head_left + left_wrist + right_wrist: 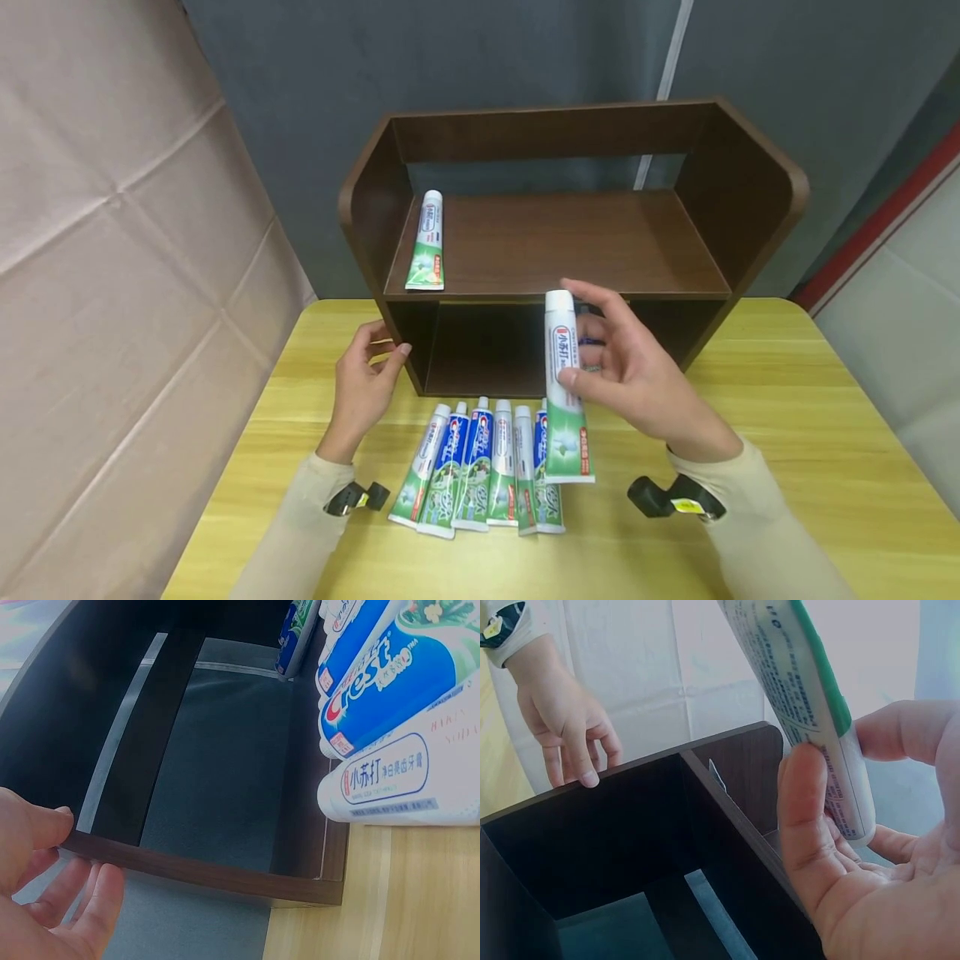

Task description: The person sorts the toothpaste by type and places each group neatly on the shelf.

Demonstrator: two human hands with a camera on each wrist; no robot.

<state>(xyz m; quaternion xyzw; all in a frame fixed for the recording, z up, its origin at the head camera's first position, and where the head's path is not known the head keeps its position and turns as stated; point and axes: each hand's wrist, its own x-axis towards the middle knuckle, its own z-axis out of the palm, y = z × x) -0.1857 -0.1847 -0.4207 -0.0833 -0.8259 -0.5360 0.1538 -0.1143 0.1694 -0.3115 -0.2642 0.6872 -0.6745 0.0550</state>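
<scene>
My right hand [630, 375] holds a white-and-green toothpaste tube [558, 342] between thumb and fingers, cap up, in front of the brown shelf [570, 233]. In the right wrist view the back of this tube, covered in small print, faces the camera. With thumb and fingers on either side, my left hand [365, 379] grips the front edge of the shelf's left side panel [202, 871]. Another white-and-green tube [427, 242] lies at the left end of the upper board, cap toward the back.
Several toothpaste tubes [475, 475], some blue Crest and some white, lie side by side on the yellow wood-grain table [285, 400] before the shelf. In the left wrist view a blue-and-green tube [296, 637] is inside the lower compartment. A grey partition [465, 58] stands behind.
</scene>
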